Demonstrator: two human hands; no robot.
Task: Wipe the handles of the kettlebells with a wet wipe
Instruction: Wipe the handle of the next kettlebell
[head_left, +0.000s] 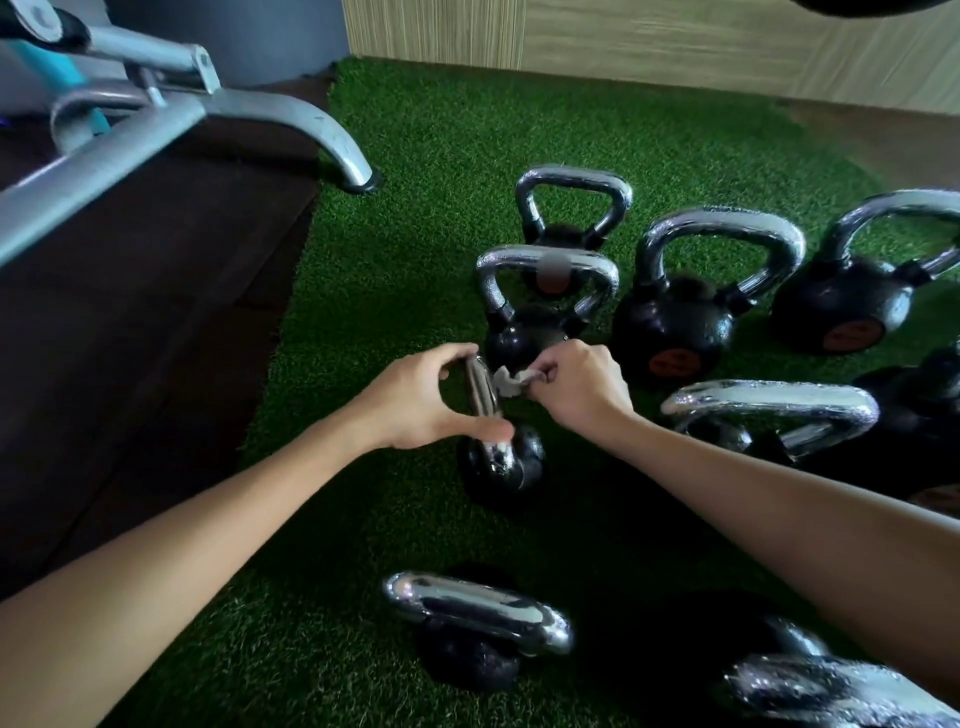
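In the head view, the small kettlebell (501, 465) stood on the green turf (415, 208), near several others. It looked liable to tip on the soft pile if the steadying grip slackened, and the bunched wet wipe (509, 382) might miss part of the handle (480, 389). The left hand (426, 402) held that handle between thumb and curled fingers. The right hand (582, 389) pinched the wipe against its side.

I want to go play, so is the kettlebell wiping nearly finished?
Not yet. The speckled handle on the right looks wiped. The left hand grips the small kettlebell's handle while the right hand pinches the wipe against it. The nearest handle looks dry.
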